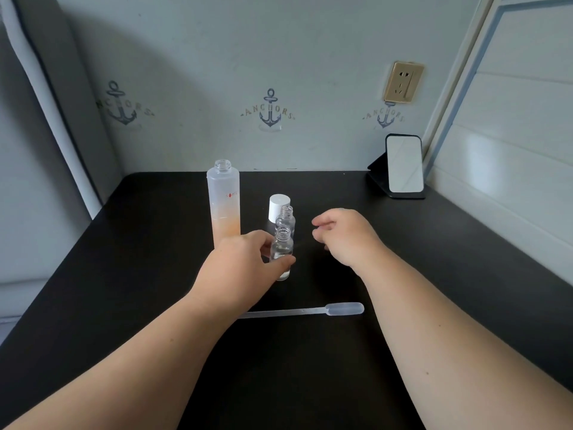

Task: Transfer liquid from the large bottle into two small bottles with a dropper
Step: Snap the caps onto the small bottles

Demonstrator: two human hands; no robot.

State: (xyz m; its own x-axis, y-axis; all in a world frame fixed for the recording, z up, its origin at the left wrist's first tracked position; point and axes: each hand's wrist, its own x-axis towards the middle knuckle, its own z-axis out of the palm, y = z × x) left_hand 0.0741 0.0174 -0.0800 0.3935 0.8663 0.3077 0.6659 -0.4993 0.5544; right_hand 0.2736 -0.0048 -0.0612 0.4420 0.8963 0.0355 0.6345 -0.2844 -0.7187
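clear plastic dropper (302, 311) lies unused; your left hand (245, 259) grips the near small clear glass bottle (281, 254), right hand (341, 234) loosely curled, empty; next, likely pick up the dropper.

A single head-worn, wide-angle view looks forward and steeply down from above the near edge of the black counter (434, 243). Both forearms enter from the bottom corners and reach away from the lens, so the left hand (245, 262) and right hand (344, 234) sit mid-frame, close in. The view faces the wall (279, 57) behind the counter, whose straight lines bow near the edges.
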